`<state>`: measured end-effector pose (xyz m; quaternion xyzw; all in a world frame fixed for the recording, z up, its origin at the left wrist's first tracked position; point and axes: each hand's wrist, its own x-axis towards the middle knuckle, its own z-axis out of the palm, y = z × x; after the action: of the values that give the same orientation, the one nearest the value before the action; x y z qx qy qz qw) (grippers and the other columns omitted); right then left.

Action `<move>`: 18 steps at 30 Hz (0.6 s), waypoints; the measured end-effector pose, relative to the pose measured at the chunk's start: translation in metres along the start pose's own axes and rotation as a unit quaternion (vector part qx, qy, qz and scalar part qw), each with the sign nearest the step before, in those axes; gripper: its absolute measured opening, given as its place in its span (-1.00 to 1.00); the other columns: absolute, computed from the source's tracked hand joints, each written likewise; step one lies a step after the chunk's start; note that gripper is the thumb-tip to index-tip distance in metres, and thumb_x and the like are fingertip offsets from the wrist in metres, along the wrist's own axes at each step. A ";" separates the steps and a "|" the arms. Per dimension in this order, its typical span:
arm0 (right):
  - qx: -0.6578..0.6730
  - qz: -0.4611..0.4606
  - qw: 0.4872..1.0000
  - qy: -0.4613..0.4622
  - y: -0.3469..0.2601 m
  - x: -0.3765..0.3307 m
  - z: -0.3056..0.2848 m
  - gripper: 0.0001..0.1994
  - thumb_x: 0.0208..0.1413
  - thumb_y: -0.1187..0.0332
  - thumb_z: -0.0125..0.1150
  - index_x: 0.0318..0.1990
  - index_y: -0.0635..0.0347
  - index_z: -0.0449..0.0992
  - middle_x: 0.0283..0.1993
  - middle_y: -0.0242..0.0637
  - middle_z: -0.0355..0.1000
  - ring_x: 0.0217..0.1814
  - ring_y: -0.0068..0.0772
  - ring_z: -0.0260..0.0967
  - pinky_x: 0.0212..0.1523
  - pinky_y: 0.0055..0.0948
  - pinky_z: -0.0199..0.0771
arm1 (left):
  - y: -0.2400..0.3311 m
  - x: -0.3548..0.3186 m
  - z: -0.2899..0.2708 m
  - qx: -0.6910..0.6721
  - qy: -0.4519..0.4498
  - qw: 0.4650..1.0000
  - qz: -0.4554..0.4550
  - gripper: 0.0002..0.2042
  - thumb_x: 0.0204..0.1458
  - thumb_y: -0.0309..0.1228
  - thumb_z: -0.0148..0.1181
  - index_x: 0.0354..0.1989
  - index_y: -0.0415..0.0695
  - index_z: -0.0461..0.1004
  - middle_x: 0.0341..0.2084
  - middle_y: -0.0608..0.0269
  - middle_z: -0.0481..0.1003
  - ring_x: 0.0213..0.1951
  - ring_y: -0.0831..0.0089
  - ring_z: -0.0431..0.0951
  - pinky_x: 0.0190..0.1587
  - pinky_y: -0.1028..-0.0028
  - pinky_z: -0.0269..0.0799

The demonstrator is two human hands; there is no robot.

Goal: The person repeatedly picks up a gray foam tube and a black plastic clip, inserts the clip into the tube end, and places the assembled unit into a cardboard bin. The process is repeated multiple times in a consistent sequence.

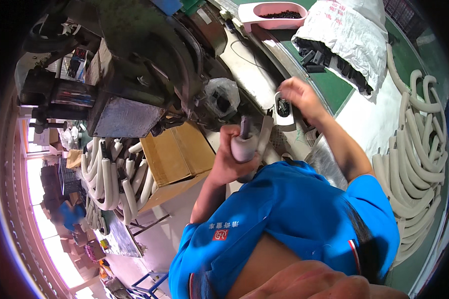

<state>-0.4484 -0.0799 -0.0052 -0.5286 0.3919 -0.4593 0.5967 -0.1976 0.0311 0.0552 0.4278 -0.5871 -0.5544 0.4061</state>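
Observation:
My left hand (229, 157) is wrapped round a foam-covered tube (243, 148), pale grey, with a dark grey plug-like end (244, 127) pointing up out of the foam. It holds the tube close in front of my body. My right hand (304, 99) is at the rim of a small white tray (284, 120), its fingers bent together. Small black pieces (283, 107) lie in that tray. Whatever the right fingertips hold, if anything, is too small to make out. A clear plastic bag (222, 97) with something dark inside sits just beyond my left hand.
A dark machine (124, 94) stands at the left, above an open cardboard box (179, 154). Curved foam tubes hang in a pile (102, 179) at the left; more lie stacked (409, 164) at the right. A white sack (341, 37) spills black parts near a pink scoop (272, 24).

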 end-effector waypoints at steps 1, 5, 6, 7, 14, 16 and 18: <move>-0.248 -0.066 0.962 0.088 0.020 0.019 -0.030 -0.76 0.05 0.20 0.21 -0.24 0.16 0.45 -0.26 -0.31 0.39 -0.12 -0.36 0.35 -0.08 -0.44 0.33 | -0.001 0.000 -0.005 -0.024 -0.012 0.999 0.023 -0.39 -0.29 -0.70 0.26 -0.09 -0.05 0.05 -0.37 0.17 0.37 -0.36 0.49 0.44 -0.40 0.52 0.40; -0.679 -0.075 0.717 0.136 0.098 0.069 -0.128 -0.74 -0.06 0.38 0.20 -0.18 0.12 0.35 -0.22 -0.16 0.30 -0.11 -0.10 0.31 -0.16 -0.17 0.38 | -0.006 -0.018 -0.015 0.030 -0.022 0.999 -0.020 -0.43 -0.27 -0.64 0.25 -0.07 -0.09 0.09 -0.38 0.20 0.39 -0.37 0.51 0.43 -0.32 0.49 0.40; -0.732 -0.058 0.666 0.127 0.109 0.078 -0.141 -0.76 -0.03 0.40 0.13 -0.18 0.16 0.34 -0.24 -0.15 0.33 -0.18 -0.09 0.36 -0.22 -0.15 0.44 | -0.003 -0.023 -0.012 0.046 -0.026 0.998 -0.029 -0.43 -0.26 -0.62 0.24 -0.05 -0.11 0.10 -0.38 0.21 0.39 -0.37 0.51 0.43 -0.30 0.48 0.40; -0.777 -0.018 0.618 0.118 0.118 0.084 -0.149 -0.83 -0.01 0.40 0.06 -0.23 0.17 0.35 -0.27 -0.16 0.37 -0.26 -0.12 0.40 -0.28 -0.13 0.46 | 0.003 -0.025 -0.009 0.044 -0.030 0.997 -0.049 -0.41 -0.25 -0.60 0.24 0.00 -0.12 0.09 -0.37 0.21 0.40 -0.36 0.51 0.44 -0.28 0.47 0.40; -0.817 -0.032 0.565 0.113 0.096 0.069 -0.137 -0.72 -0.11 0.29 0.22 -0.26 0.18 0.36 -0.31 -0.22 0.35 -0.14 -0.11 0.35 -0.24 -0.13 0.40 | 0.019 -0.027 -0.008 0.045 -0.063 0.991 -0.109 -0.52 -0.23 -0.49 0.26 -0.04 -0.20 0.34 -0.45 0.26 0.47 -0.38 0.51 0.47 -0.25 0.50 0.40; -0.738 -0.018 0.668 0.096 0.091 0.060 -0.138 -0.67 -0.05 0.28 0.20 -0.21 0.23 0.25 -0.39 -0.14 0.37 -0.30 -0.11 0.40 -0.32 -0.13 0.41 | 0.020 -0.024 -0.002 0.069 -0.081 0.991 -0.078 -0.52 -0.23 -0.48 0.27 -0.04 -0.20 0.33 -0.45 0.27 0.47 -0.38 0.52 0.46 -0.25 0.50 0.39; -0.517 -0.034 0.855 0.013 0.077 0.049 -0.119 -0.72 0.10 0.28 0.08 -0.23 0.24 0.14 -0.51 -0.05 0.37 -0.51 -0.16 0.39 -0.42 -0.18 0.40 | 0.017 -0.020 0.000 0.104 -0.101 0.988 -0.047 -0.53 -0.23 -0.47 0.28 -0.06 -0.21 0.31 -0.43 0.26 0.47 -0.37 0.52 0.45 -0.24 0.50 0.38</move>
<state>-0.5380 -0.1575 -0.0965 -0.7679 0.5625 -0.2171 0.2164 -0.1921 0.0502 0.0724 0.4366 -0.6585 -0.5495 0.2716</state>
